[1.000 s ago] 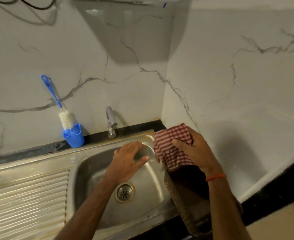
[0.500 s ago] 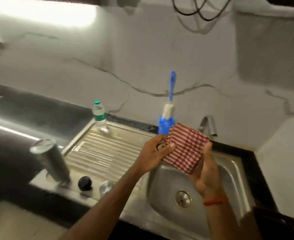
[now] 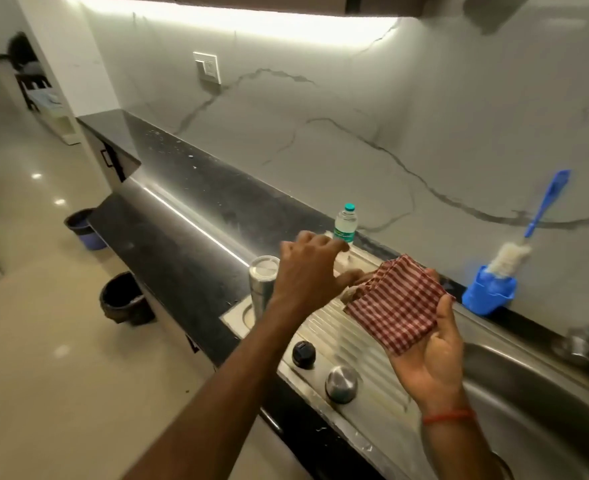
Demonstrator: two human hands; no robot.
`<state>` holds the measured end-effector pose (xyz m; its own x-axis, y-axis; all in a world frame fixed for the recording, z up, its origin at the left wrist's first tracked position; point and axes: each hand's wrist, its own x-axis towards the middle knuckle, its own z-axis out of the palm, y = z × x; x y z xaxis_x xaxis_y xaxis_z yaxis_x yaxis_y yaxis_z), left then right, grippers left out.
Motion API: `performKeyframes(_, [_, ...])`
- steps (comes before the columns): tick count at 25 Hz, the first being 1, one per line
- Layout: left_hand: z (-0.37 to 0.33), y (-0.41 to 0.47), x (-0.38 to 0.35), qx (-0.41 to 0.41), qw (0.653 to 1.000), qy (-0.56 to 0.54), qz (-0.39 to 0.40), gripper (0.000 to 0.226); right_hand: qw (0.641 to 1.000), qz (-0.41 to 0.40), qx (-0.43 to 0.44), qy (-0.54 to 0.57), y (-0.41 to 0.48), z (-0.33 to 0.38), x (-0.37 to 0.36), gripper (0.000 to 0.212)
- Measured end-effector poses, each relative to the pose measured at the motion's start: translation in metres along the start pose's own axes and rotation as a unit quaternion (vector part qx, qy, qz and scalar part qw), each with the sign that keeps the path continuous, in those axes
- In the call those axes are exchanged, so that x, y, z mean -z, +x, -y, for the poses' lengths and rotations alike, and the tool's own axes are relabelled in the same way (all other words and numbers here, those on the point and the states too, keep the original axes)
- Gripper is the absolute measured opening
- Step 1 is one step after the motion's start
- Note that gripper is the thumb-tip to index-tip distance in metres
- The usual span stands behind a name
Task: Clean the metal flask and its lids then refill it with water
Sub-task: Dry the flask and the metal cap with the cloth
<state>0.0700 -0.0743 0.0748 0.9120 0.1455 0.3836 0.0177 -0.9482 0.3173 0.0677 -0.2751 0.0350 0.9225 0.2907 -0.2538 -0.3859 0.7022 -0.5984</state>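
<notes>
The metal flask (image 3: 263,285) is stood upright at the drainboard (image 3: 355,344) corner, black lid (image 3: 303,354) and steel lid (image 3: 341,384) laid nearby. The left hand (image 3: 308,268) is spread open beside it; the checked cloth (image 3: 397,306) is gripped by the right hand (image 3: 431,358).

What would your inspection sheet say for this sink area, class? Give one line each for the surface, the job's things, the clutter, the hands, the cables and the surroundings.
Surface: ribbed steel drainboard beside the sink basin, set in a black counter.
Job's things: metal flask stands at the drainboard's left end; black lid and steel lid lie near its front edge.
Clutter: capped water bottle by the wall; bottle brush in a blue holder.
Hands: left hand holds nothing, fingers spread beside the flask; right hand holds a folded checked cloth.
Cables: nothing seen.
Surroundings: marbled wall with a switch; black bin and bluish bin on the floor.
</notes>
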Motion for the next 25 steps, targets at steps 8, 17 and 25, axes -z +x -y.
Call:
performKeyframes(8, [0.116,0.001,0.027,0.087,0.970,-0.058,0.219,0.096,0.997,0.034,0.029,0.064,0.015,-0.032,-0.047,0.061])
performKeyframes(17, [0.149,0.002,0.005,0.029,0.995,-0.070,0.057,0.049,0.997,-0.012,0.057,0.049,0.028,-0.071,-0.054,0.054])
performKeyframes(25, [0.113,-0.003,-0.008,0.222,0.853,-0.470,-0.036,0.038,0.427,0.146,0.438,-0.778,0.058,-0.096,-0.103,0.054])
